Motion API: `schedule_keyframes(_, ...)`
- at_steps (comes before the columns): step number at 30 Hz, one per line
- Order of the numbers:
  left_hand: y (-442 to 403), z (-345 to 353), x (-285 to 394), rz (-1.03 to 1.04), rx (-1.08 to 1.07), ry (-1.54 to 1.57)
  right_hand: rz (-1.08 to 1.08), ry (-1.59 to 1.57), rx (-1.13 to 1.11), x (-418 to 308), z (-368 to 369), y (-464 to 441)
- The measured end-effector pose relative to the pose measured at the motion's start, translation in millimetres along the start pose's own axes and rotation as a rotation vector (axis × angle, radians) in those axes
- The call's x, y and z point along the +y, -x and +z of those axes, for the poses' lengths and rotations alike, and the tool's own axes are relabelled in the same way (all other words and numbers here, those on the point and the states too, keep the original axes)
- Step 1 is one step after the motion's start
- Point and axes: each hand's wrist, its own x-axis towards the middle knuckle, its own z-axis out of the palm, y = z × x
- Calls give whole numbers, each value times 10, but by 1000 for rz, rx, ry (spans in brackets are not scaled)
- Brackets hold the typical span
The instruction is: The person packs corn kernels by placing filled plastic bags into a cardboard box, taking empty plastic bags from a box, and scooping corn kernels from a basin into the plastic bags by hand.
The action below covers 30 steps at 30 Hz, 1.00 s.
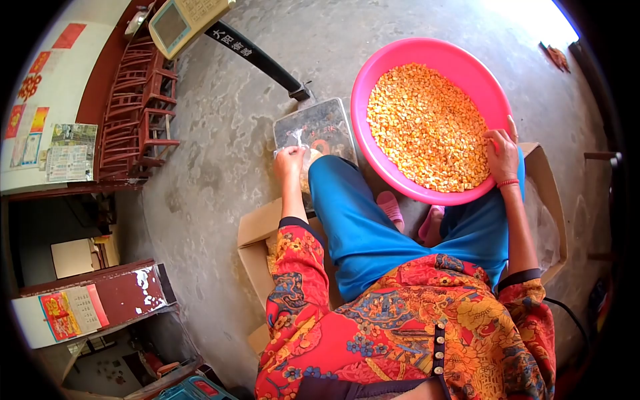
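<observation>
One pink basin [361, 113] w/ corn [427, 127] lies just left of R hand [503, 155], which grips its rim. L hand [291, 162] pinches plastic bag [309, 157] nr scale [325, 119].

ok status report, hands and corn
Left hand holding clear bag. Right hand gripping pink basin by rim. Corn inside basin. Nothing visibly blocking either hand.

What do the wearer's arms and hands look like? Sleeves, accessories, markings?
Both the left hand and right hand are ungloved. The sleeves are red with a busy floral print in yellow, orange and blue, ending on the forearms in plain dark cuffs. The right wrist carries a thin red bracelet; none shows on the left. No cables on either arm.
</observation>
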Motion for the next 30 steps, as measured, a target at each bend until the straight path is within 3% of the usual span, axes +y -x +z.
schedule_keyframes(2, -166, 185, -231, -47, 54, 287, 4, 2, -2, 5, 3, -2)
schedule_keyframes(3, -203, 175, -283, -45, 52, 286, 7, 2, -2, 8, -1, -4)
schedule_keyframes(5, -260, 62, -384, 32, 184, 967, 7, -28, 2, 11, -3, 4)
schedule_keyframes(7, -60, -538, -147, -79, 136, 1067, 3, -26, 8, 12, -11, 3)
schedule_keyframes(9, 1, -869, -54, -88, 234, 1140, -5, -33, 17, 8, 16, 4)
schedule_keyframes(13, 158, -1463, 91, -58, 207, 1218, -8, -32, 36, 33, 30, 6)
schedule_keyframes(23, 1016, -2899, 1785, 590, 121, 1259, 56, -26, 18, 53, 39, 41)
schedule_keyframes(30, 1286, -3013, 2559, 745, -73, 1435, 70, -62, -42, 97, 41, 53)
